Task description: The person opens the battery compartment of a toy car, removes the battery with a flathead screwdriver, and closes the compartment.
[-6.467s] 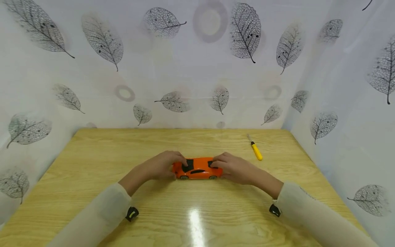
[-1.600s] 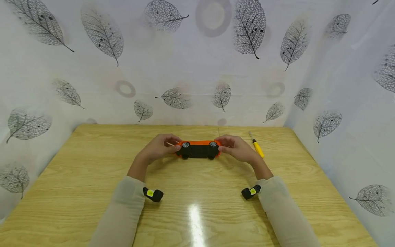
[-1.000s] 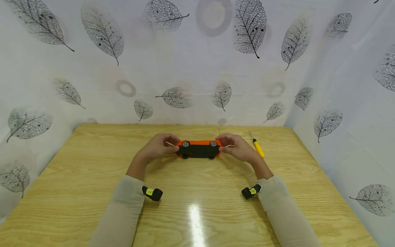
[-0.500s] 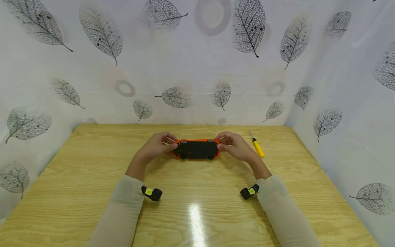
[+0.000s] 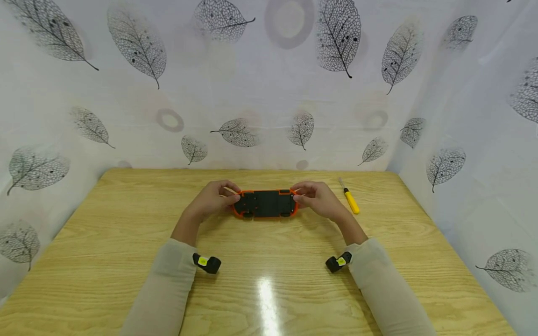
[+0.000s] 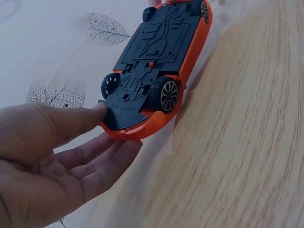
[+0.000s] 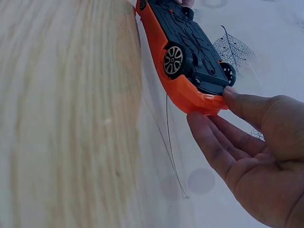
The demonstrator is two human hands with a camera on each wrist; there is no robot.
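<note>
An orange toy car (image 5: 269, 204) is held between both hands above the table, its black underside facing the head camera. My left hand (image 5: 214, 200) pinches one end, thumb on the black base and fingers under the orange body. The left wrist view shows that end of the toy car (image 6: 147, 71) with its wheels and a small red spot on the base. At the other end my right hand (image 5: 317, 200) pinches the body the same way. In the right wrist view a thin dark wire-like line (image 7: 170, 142) appears below the car. The roof is hidden.
A yellow-handled screwdriver (image 5: 351, 200) lies on the wooden table (image 5: 269, 261), to the right of the right hand. A white curtain (image 5: 252, 84) with leaf prints hangs behind the table and along its sides. Black cameras sit on both wrists.
Earlier the car sat wheels down on the table; then it was raised and turned. Over the last second its underside has tilted further toward the head camera, and it has shifted slightly left.
</note>
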